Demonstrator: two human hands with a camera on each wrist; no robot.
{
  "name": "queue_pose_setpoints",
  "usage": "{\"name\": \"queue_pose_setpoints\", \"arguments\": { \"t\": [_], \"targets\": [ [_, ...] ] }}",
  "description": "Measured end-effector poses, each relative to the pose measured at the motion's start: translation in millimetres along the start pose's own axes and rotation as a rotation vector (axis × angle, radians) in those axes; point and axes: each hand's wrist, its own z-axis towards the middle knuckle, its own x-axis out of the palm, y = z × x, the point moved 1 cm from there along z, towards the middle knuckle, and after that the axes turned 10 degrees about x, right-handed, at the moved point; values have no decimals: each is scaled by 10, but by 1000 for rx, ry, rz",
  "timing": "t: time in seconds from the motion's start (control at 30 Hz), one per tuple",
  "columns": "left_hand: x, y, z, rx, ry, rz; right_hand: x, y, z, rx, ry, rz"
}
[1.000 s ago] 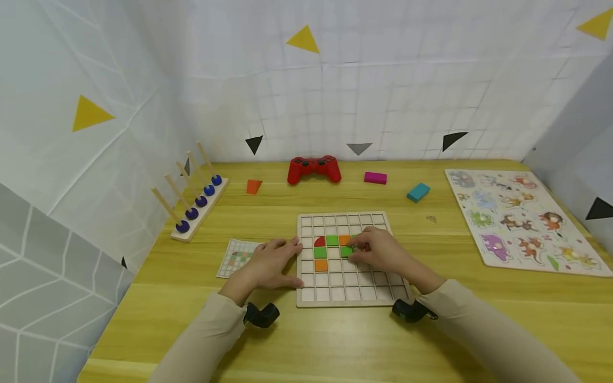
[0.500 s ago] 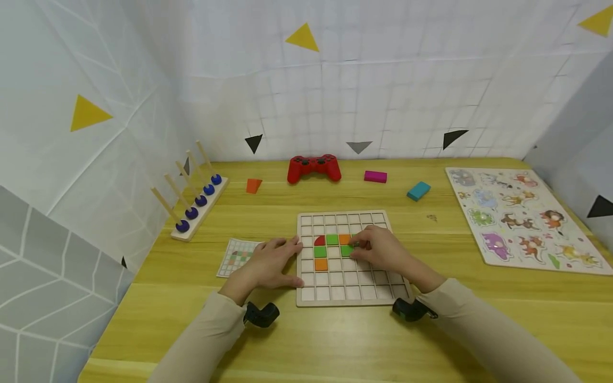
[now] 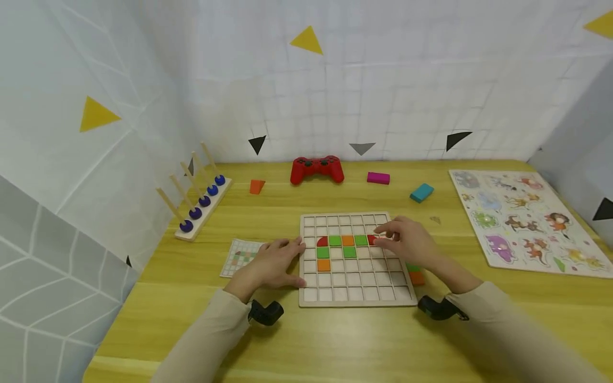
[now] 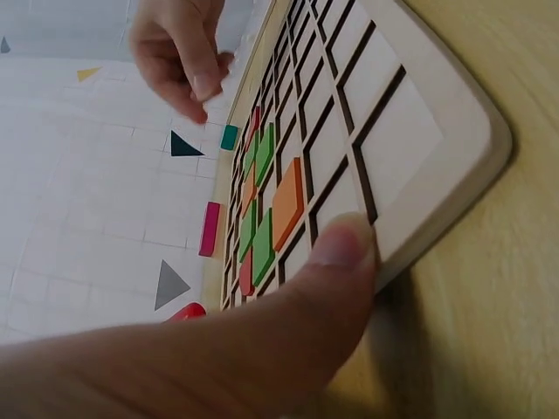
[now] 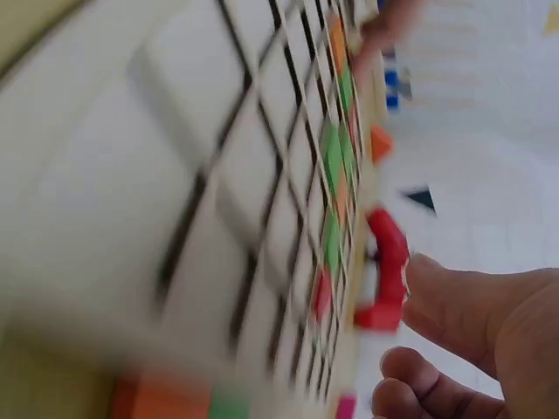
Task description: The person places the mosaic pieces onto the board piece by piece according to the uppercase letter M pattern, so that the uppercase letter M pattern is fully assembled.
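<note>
my left hand (image 3: 270, 263) lies flat on the worktop (image 3: 306, 340), fingers relaxed, thumb pressed to the left edge of the grid board (image 3: 355, 295), holding nothing. the tiles (image 3: 348, 240) run left to right along one row, with the red tile (image 3: 372, 240) at its right end. my right hand (image 3: 407, 242) hovers just right of it, fingers loosely bent and apart, gripping nothing. right hand is nearer. no readable writing anywhere.
</note>
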Motion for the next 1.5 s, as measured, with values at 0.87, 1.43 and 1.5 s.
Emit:
{"name": "queue_pose_setpoints", "arguments": {
  "t": [0.87,1.43,1.5],
  "targets": [
    [-9,76,-84,-12,0,26,-354,-727,-425,108,77,-80],
    [-13,31,-98,22,-5,4,-396,-812,-478,157,162,-120],
    [-11,30,-90,20,-6,8,-414,-818,-468,166,170,-120]
  ]
}}
